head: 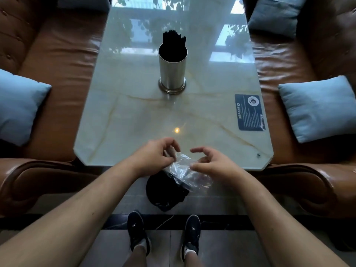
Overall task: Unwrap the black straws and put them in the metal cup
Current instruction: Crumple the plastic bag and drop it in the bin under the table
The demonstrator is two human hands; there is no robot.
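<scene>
A tall metal cup (pixel 172 71) stands upright in the middle of the marble table (pixel 123 116), with several black straws (pixel 174 39) sticking out of its far side. Over the table's near edge, my left hand (pixel 154 157) and my right hand (pixel 210 162) both pinch a crumpled clear plastic wrapper (pixel 183 170). The wrapper hangs between them, and its lower end shows a dark strip. Whether a straw is inside it cannot be told. Below the hands lies a black bag (pixel 165 191) on the floor by the table edge.
A dark blue printed card (pixel 250 112) lies flat near the table's right edge. Brown leather sofas (pixel 63 74) with light blue cushions (pixel 17 105) flank the table on both sides. My two dark shoes (pixel 136 231) stand on the tiled floor below.
</scene>
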